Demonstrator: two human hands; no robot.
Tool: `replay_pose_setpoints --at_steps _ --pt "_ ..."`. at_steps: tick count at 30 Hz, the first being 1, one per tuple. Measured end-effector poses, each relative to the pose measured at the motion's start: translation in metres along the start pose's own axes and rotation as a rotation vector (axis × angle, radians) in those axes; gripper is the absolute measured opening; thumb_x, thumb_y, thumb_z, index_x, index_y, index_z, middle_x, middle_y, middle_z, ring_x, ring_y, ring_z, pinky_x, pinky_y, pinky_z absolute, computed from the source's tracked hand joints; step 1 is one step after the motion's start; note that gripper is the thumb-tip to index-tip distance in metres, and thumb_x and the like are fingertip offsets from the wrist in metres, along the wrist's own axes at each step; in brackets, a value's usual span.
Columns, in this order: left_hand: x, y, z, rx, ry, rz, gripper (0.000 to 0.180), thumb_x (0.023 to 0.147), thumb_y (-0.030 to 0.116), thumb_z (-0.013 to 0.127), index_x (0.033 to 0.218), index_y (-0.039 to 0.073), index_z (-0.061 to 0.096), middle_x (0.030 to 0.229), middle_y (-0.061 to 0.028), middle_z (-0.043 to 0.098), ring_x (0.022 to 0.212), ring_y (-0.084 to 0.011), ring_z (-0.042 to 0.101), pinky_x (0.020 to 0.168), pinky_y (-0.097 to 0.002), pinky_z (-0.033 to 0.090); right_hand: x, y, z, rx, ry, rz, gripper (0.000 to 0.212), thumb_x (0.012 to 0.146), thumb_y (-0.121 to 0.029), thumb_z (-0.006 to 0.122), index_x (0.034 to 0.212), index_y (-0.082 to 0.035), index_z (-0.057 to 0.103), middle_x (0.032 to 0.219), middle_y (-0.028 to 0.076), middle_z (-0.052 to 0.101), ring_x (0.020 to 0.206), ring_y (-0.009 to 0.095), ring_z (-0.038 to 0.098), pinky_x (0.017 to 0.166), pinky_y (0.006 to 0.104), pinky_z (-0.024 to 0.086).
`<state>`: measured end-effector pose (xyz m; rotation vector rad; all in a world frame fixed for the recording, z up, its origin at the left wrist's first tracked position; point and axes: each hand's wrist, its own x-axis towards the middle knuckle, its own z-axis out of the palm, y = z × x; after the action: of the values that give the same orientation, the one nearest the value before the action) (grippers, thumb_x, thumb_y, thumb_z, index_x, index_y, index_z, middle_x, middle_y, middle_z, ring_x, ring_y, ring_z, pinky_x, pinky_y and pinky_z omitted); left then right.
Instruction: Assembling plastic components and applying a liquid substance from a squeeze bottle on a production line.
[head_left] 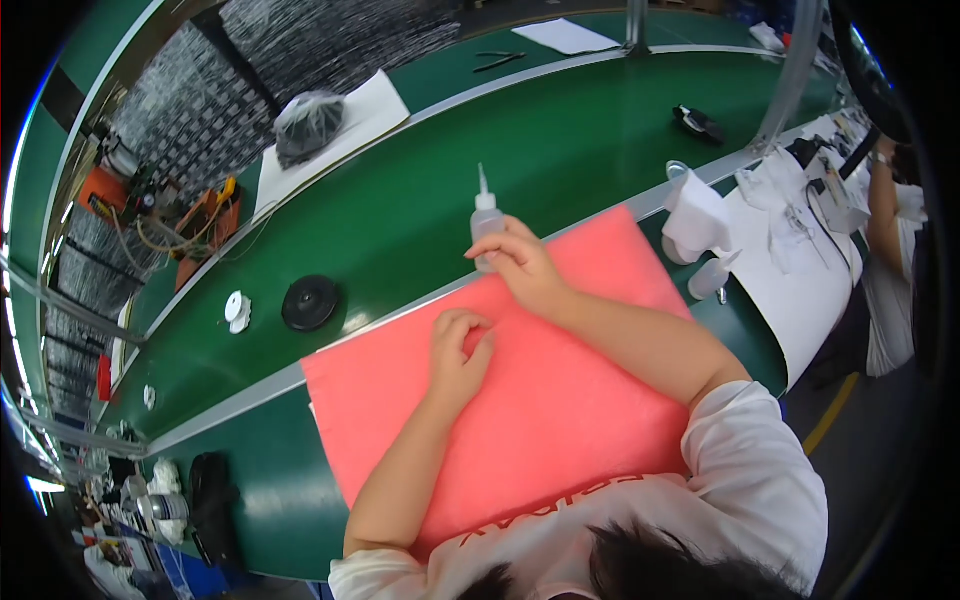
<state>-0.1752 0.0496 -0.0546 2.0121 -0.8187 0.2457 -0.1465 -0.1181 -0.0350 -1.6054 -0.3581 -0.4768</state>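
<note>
My right hand (525,265) is closed round a small translucent squeeze bottle (487,222) with a white cap and a long thin nozzle. The bottle stands upright in my grip, its nozzle pointing up, just past the far edge of a pink sheet (570,400). On the left part of that sheet rests my left hand (460,350), fingers loosely curled. Pink shows through the gap between its thumb and forefinger, and I see nothing held there. The bottle's lower part is partly hidden by my right fingers.
A green conveyor belt (400,240) runs beyond the sheet, carrying a black round part (310,303), a white part (237,312) and a black device (697,124). At right are another squeeze bottle (710,277) and white paper (690,215). Pliers (498,61) lie on the far shelf. A person (890,230) sits far right.
</note>
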Motion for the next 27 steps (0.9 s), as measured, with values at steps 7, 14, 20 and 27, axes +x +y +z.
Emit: replay_pose_setpoints --at_steps 7,14,20,27 --pt "0.0 0.009 -0.004 0.003 -0.036 -0.074 0.012 0.072 0.002 0.059 0.084 0.004 0.056 0.093 -0.0078 0.051 0.088 -0.0195 0.05 0.071 -0.0261 0.041 -0.002 -0.009 -0.006 0.083 0.018 -0.046 0.015 0.08 -0.003 0.05 0.089 -0.007 0.062 0.101 0.006 0.045 0.085 0.016 0.048 0.073 0.0265 0.041" --pt "0.003 0.007 0.001 -0.028 -0.035 -0.108 0.011 0.072 0.002 0.058 0.083 0.003 0.056 0.092 -0.0079 0.052 0.086 -0.0198 0.05 0.071 -0.0261 0.041 -0.004 -0.005 -0.007 0.052 -0.031 -0.004 0.017 0.079 -0.004 0.05 0.093 -0.008 0.058 0.106 0.007 0.043 0.098 0.018 0.043 0.083 0.03 0.037" --pt "0.009 0.012 -0.002 -0.001 -0.074 -0.087 0.012 0.073 0.002 0.058 0.084 0.003 0.056 0.092 -0.0088 0.052 0.088 -0.0213 0.05 0.074 -0.0284 0.04 0.002 0.0 -0.013 0.049 -0.008 0.004 0.016 0.078 -0.003 0.051 0.093 -0.008 0.057 0.103 0.009 0.043 0.094 0.02 0.045 0.081 0.0309 0.039" --pt "0.007 0.014 -0.005 0.069 -0.103 -0.059 0.011 0.073 0.002 0.058 0.084 0.003 0.056 0.094 -0.0092 0.052 0.092 -0.0226 0.049 0.078 -0.0297 0.04 -0.003 -0.005 -0.013 -0.008 -0.009 0.017 0.017 0.079 -0.002 0.052 0.094 -0.008 0.054 0.104 0.008 0.043 0.099 0.02 0.043 0.085 0.0317 0.037"
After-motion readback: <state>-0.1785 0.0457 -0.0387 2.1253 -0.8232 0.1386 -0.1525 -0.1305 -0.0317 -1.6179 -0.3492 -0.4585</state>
